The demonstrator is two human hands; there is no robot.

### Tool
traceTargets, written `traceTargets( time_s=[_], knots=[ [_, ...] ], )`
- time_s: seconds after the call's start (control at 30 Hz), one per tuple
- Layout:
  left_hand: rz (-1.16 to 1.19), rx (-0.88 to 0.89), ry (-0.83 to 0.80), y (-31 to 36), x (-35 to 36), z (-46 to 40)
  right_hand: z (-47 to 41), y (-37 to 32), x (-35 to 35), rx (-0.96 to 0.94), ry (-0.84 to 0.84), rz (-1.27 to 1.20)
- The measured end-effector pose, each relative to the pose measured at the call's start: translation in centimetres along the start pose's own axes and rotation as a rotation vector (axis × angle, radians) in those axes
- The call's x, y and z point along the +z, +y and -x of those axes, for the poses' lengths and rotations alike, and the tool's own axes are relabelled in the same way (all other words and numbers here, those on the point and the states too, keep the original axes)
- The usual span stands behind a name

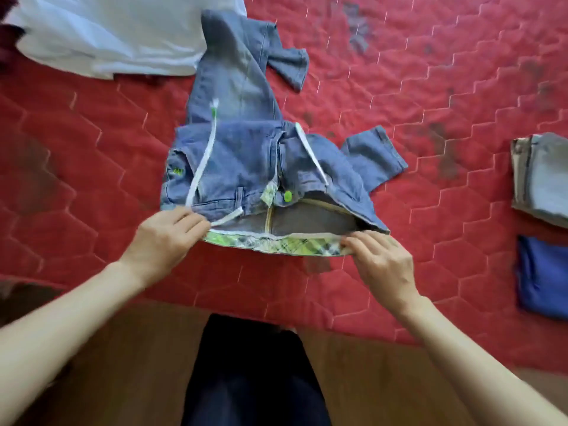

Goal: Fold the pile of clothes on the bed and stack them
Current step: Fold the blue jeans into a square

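A small pair of blue jeans [239,155] with a green plaid waistband lining and white drawstrings lies rumpled on the red quilted bed [430,87], legs pointing away from me. My left hand [166,238] pinches the left end of the waistband. At the waistband's right end, my right hand [381,259] pinches the plaid edge. The waist gapes open between them. A folded grey-blue denim piece [541,176] and a folded blue garment [544,275] lie apart at the right edge.
White fabric [116,32] lies bunched at the back left, touching the jeans' leg. A dark garment edge [6,41] shows at the far left. The bed's near edge runs across below my hands, with wooden floor [123,364] and my dark trousers beneath.
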State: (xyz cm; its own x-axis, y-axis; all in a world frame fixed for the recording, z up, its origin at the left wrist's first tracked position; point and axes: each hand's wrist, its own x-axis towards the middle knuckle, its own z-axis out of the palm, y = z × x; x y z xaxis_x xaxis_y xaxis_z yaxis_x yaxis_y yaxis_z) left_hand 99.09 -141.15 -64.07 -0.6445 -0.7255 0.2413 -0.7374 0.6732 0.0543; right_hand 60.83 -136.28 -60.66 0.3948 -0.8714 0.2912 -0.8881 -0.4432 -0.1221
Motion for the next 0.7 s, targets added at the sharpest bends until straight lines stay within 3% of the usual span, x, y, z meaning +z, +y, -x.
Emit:
traceTargets(
  time_s=[0.17,0.27,0.37,0.47,0.6,0.7],
  knots=[
    [0.106,-0.138,-0.317,6.9,3.8,8.4,11.3,-4.6,3.1,-0.024,-0.370,-0.065],
    [0.116,-0.271,-0.373,8.6,4.9,9.2,13.0,-6.3,4.5,0.129,-0.351,-0.116],
    [0.094,-0.349,-0.301,8.3,5.7,7.9,11.5,-6.5,6.1,0.299,-0.204,-0.060],
    [0.061,-0.296,-0.172,6.7,7.3,5.8,8.3,-5.8,7.8,0.298,-0.073,0.057],
    [-0.025,-0.088,-0.131,5.6,9.6,3.2,4.5,-5.3,10.6,0.100,-0.204,0.125],
    [-0.089,-0.020,-0.063,4.8,10.5,2.1,2.5,-4.6,12.2,0.077,-0.258,0.138]
  ],
)
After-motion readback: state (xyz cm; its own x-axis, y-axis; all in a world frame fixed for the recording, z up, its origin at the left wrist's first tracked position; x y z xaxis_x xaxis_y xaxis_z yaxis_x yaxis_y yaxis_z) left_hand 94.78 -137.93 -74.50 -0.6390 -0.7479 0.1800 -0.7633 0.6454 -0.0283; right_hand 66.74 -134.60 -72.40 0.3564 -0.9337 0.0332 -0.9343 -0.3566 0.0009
